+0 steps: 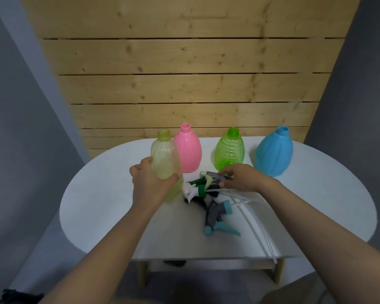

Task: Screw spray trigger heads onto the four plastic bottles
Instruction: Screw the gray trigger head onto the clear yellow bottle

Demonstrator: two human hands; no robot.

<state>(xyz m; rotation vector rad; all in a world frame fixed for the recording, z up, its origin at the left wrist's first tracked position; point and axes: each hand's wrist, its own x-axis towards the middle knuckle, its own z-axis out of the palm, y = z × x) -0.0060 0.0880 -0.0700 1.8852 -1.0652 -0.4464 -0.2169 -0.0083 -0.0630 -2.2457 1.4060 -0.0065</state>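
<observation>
A wall of pale horizontal wooden planks [184, 84] stood behind a white oval table [110, 207], the largest things in view. Along the far side of the table stood an opaque blue plastic bottle [274, 153], an opaque pink plastic bottle [189, 150] and a ribbed translucent green plastic bottle [229, 150], all upright, uncapped and set apart from one another. A translucent pale yellow plastic bottle [164, 156] stood nearer, just in front of and left of the pink one, its neck open. The left hand [150, 178] gripped it around the lower body, fingers and thumb curled round it. The right hand [239, 177] pinched a grey and pale green spray trigger head [213, 176] at the far edge of a heap of spray trigger heads [206, 200] at mid-table, whose clear dip tubes [257, 229] trailed toward the near right edge.
</observation>
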